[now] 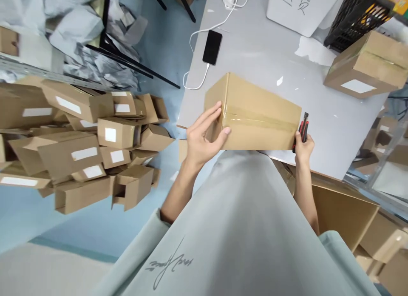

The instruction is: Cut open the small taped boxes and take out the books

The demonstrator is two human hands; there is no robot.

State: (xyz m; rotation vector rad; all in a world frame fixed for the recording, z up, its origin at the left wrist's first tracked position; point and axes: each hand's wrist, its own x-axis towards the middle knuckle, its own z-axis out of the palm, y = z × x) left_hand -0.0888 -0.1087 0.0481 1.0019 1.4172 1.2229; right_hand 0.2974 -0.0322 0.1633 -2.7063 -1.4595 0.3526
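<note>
Along the grey bench's [270,62] near edge, the left hand [204,138], thumb and fingers apart, steadies a tan cardboard box [258,113]; the right hand [304,150], fingers clamped on a red-and-black cutter [305,126], best aims it outward.

The tabletop [264,53] bears a phone [212,47] at ten o'clock, labelled box [365,66] at three and, seemingly, a carton [258,115] at six.
</note>
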